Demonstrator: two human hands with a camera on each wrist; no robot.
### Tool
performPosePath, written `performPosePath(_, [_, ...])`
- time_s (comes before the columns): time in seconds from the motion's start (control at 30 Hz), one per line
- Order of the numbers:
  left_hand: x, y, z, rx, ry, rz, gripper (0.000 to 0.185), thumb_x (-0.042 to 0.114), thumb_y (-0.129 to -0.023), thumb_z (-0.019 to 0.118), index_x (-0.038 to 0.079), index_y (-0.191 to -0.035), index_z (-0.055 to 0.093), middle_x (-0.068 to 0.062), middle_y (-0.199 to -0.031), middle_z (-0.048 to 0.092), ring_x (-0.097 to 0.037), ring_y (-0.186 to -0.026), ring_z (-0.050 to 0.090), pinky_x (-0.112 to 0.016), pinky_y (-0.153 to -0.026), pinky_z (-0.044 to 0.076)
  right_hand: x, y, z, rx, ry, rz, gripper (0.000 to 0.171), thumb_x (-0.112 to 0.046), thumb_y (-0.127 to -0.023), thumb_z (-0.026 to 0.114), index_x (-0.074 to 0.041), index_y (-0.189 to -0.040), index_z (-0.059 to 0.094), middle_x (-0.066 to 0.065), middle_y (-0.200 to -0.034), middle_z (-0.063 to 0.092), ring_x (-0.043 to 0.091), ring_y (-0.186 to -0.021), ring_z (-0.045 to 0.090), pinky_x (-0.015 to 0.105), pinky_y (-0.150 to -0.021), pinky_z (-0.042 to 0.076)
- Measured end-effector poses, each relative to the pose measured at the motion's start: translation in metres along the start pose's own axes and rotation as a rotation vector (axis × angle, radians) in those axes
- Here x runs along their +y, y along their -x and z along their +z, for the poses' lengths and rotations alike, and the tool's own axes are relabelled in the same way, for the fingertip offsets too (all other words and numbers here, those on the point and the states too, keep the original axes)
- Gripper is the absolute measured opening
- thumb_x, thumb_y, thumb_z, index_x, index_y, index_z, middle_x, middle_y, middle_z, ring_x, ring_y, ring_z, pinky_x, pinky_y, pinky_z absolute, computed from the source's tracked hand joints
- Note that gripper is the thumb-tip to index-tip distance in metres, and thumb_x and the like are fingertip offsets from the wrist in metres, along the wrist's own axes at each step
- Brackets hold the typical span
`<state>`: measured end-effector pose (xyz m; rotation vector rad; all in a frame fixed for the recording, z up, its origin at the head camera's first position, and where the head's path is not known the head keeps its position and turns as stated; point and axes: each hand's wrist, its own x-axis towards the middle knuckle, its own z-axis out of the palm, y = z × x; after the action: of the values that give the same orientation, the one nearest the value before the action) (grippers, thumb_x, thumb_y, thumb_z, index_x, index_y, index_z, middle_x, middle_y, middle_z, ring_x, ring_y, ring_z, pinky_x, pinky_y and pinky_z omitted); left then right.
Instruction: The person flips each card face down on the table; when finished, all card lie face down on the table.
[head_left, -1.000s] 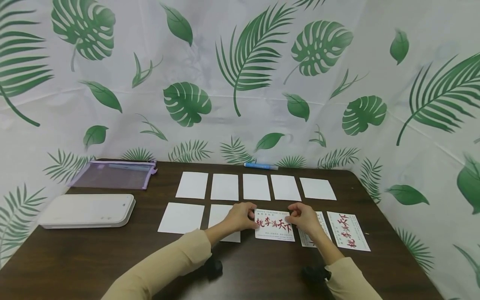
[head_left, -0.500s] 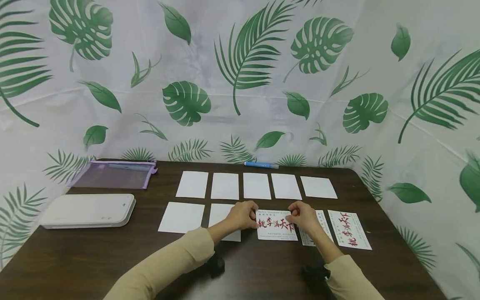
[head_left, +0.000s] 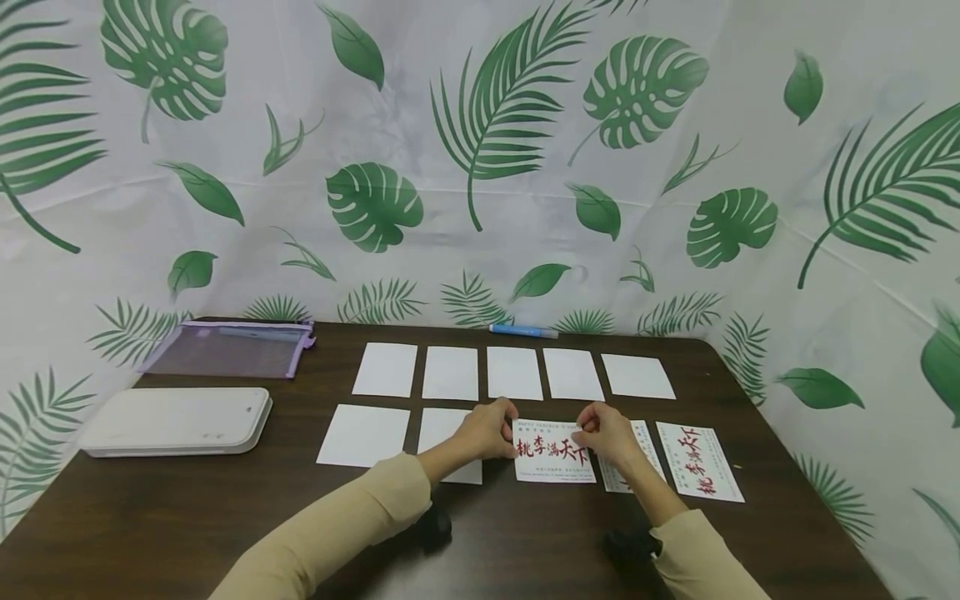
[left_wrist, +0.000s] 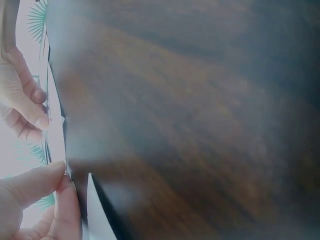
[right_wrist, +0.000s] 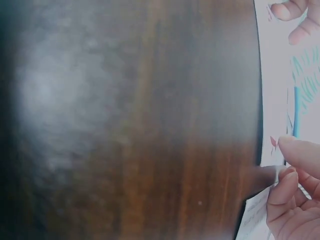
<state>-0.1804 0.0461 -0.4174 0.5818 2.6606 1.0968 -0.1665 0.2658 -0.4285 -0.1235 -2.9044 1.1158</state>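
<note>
- A flat white rounded plastic device point(head_left: 176, 421) lies at the left edge of the dark brown wooden table point(head_left: 225, 517); behind it sits a translucent purple zip pouch point(head_left: 228, 348).
- Five blank white cards point(head_left: 513, 372) form a back row; a blue pen point(head_left: 522, 331) lies behind them by the leaf-printed backdrop.
- In the front row, two more blank white paper cards point(head_left: 363, 435) lie at the left, the second partly under the left forearm.
- The left hand point(head_left: 487, 429), in a beige sleeve, pinches the left edge of the white card printed with red Chinese characters point(head_left: 553, 451), thumb and fingers closed on it.
- That card sits in the middle of the front row, low over the table; whether it touches is unclear.
- The right hand point(head_left: 606, 433) pinches the card's right edge, fingers curled.
- Just beside it, a second printed card point(head_left: 645, 442) lies partly under the right wrist; a third printed card point(head_left: 699, 461) lies flat further right.
</note>
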Motion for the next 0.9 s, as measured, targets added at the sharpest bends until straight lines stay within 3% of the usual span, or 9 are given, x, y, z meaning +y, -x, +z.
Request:
performPosePath(0.43, [-0.001,0.002,0.002,0.022,0.006,0.036,0.048,0.003,-0.068,0.081,0.008,-0.107,0.054,-0.001,-0.073,0.060,-0.011,-0.060,0.048,-0.024,-0.056,0.038,0.001,-0.001,-0.003,-0.006,0.027,0.004,0.028,0.000,-0.073,0.074,0.001,-0.092,0.054,0.007,-0.078,0.051,0.018,-0.070,0.047,0.028,-0.061,0.038])
performPosePath(0.7, [-0.001,0.004,0.004,0.080,0.009,0.070,0.046,0.003,-0.064,0.083,0.006,-0.100,0.055,-0.004,-0.080,0.057,-0.011,-0.065,0.044,-0.024,-0.058,0.037,-0.003,0.001,-0.006,0.041,-0.024,-0.029,0.027,0.000,-0.074,0.073,-0.003,-0.090,0.051,0.005,-0.077,0.050,0.016,-0.071,0.046,0.025,-0.061,0.038])
performPosePath(0.8, [-0.003,0.004,0.001,0.122,0.097,0.078,0.039,0.002,-0.066,0.081,0.003,-0.098,0.058,-0.005,-0.078,0.060,-0.009,-0.064,0.048,-0.021,-0.057,0.040,-0.005,0.000,-0.006,0.050,-0.088,-0.029,0.024,0.000,-0.077,0.072,-0.001,-0.092,0.053,0.005,-0.077,0.051,0.014,-0.069,0.047,0.023,-0.058,0.041])
performPosePath(0.9, [-0.003,0.003,-0.006,0.142,0.297,0.077,0.028,-0.001,-0.074,0.075,-0.003,-0.097,0.060,-0.008,-0.076,0.063,-0.007,-0.063,0.055,-0.019,-0.058,0.050,-0.006,0.000,-0.008,0.040,-0.207,-0.007,0.023,0.001,-0.080,0.070,0.002,-0.095,0.053,0.005,-0.075,0.052,0.013,-0.066,0.048,0.021,-0.055,0.046])
